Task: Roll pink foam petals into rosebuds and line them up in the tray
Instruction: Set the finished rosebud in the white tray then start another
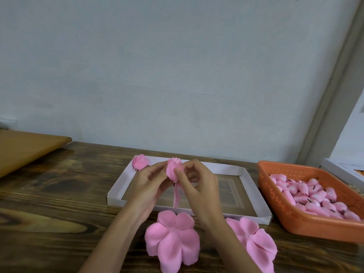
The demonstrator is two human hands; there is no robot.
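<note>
- Nearest the person, a flat flower-shaped near petal sheet (172,239) lies on the wooden table (59,194) between the two forearms, below the hands. A right petal sheet (254,241) lies just outside the right forearm.
- Above these, both hands meet over the tray. The left hand (149,182) curls its fingers round the left side of a part-rolled pink rosebud (174,170); the right hand (199,182) presses its thumb on the bud's front, with its fingers curled behind. Both hands grasp the bud.
- The rosebud stands roughly upright between the fingertips, its long axis vertical, frilled top pointing up and away. A thin pink tail strip (175,196) hangs from its base toward the person.
- Under the hands sits the white tray (254,194), its long side running left to right.
- One finished rosebud (140,162) rests in the tray's far left corner, beyond and left of the left hand, the nearer hand. Judging by this, the next bud belongs beside it, a short reach away and leftward.
- Well right of the right hand, an orange basket (307,227) holds many small pink pieces (315,194).
- Beyond everything is a plain pale wall (177,66).
</note>
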